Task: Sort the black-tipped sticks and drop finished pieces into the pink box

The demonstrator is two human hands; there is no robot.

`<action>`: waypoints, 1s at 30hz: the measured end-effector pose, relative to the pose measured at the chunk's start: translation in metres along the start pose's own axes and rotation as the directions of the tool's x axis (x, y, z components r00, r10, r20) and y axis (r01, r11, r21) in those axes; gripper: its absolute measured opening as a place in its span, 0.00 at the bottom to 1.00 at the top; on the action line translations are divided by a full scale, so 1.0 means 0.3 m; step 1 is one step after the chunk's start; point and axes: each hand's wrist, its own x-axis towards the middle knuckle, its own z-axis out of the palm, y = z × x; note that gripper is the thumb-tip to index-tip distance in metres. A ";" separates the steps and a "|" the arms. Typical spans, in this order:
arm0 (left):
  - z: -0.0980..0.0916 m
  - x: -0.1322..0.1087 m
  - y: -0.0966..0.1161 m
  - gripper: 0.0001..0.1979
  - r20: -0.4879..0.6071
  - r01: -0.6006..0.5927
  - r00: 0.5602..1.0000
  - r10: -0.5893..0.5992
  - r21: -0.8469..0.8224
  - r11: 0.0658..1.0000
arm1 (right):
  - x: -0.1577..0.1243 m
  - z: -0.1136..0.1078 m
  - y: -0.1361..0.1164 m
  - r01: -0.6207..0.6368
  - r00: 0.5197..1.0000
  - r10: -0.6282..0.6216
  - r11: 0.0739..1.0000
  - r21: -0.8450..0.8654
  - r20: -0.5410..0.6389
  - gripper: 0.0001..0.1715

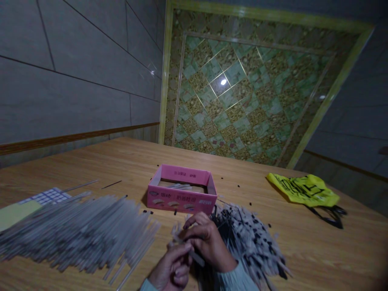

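Note:
My left hand (173,266) is at the bottom centre, its thumb and fingers pinched on a thin translucent piece (197,258). Touching it, my right hand (209,239) has its fingers curled over the same small piece, whose exact shape is blurred. Left of my hands lies a wide heap of clear thin tubes (91,230). Beside my right forearm is a pile of black and whitish thin pieces (254,234). Just beyond my hands stands an open pink box (182,200) with a few clear tubes inside.
A yellow plastic bag (303,190) lies at the right, with black-framed glasses (329,216) beside it. At the far left is a checked cloth or paper (51,195). Small black bits dot the wooden table (121,161). Tiled walls rise behind.

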 end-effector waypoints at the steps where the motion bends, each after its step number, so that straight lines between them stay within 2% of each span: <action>1: 0.001 0.002 -0.001 0.06 -0.025 -0.037 0.999 0.037 0.003 0.999 | -0.003 -0.001 0.002 -0.076 0.997 0.078 0.992 -0.099 0.016 0.02; 4: -0.001 0.007 0.009 0.07 -0.115 -0.251 0.963 0.243 -0.070 0.965 | -0.023 -0.005 0.019 -0.331 0.933 0.359 0.857 -0.395 -0.004 0.04; 6: -0.006 0.009 0.022 0.08 -0.202 -0.389 0.910 0.362 -0.115 0.914 | -0.042 -0.001 0.034 -0.410 0.887 0.462 0.772 -0.487 -0.014 0.08; 8: -0.012 0.008 0.032 0.08 -0.273 -0.439 0.877 0.395 -0.125 0.890 | -0.057 0.015 0.044 -0.440 0.852 0.523 0.725 -0.530 0.007 0.14; 11: -0.016 0.008 0.034 0.06 -0.315 -0.447 0.865 0.390 -0.135 0.884 | -0.065 0.056 0.041 -0.455 0.815 0.579 0.664 -0.594 0.024 0.19; 16: -0.018 0.014 0.025 0.03 -0.289 -0.438 0.877 0.384 -0.153 0.886 | -0.054 0.102 0.013 -0.437 0.802 0.596 0.608 -0.663 0.018 0.11; 24: -0.035 0.033 0.021 0.03 -0.284 -0.440 0.877 0.387 -0.150 0.886 | -0.052 0.092 0.012 -0.464 0.768 0.640 0.577 -0.672 0.019 0.13; 30: -0.035 0.035 0.021 0.05 -0.291 -0.434 0.877 0.381 -0.145 0.889 | -0.064 0.059 0.025 -0.504 0.762 0.647 0.599 -0.623 0.005 0.11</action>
